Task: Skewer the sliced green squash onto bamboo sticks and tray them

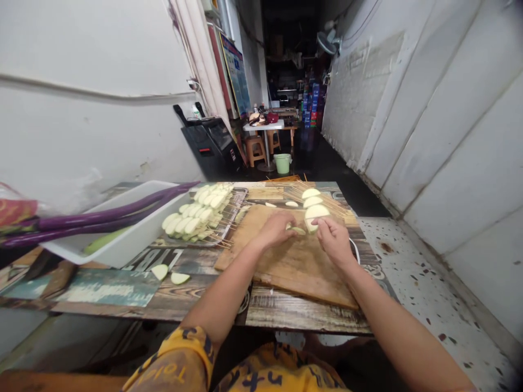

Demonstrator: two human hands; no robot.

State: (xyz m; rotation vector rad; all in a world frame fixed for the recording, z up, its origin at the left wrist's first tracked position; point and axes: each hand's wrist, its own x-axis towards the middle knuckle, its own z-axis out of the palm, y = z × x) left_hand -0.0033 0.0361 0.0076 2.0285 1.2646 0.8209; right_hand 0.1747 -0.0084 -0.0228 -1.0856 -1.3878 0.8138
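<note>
We are reading little here — upside-down letters on our yellow sleeve, perhaps "Tolo", print on the blue wall poster showing too small to read.

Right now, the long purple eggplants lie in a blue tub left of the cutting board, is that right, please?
Not quite: the head view shows the tub is white, not blue. The long purple eggplants do lie in it, left of the cutting board.

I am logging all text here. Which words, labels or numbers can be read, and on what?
"Tolo": on the yellow garment, at the sleeve; its other letters are unclear.
Tabletop: large printed letters, partly covered, unreadable.
Blue wall poster: too small to read.
</note>
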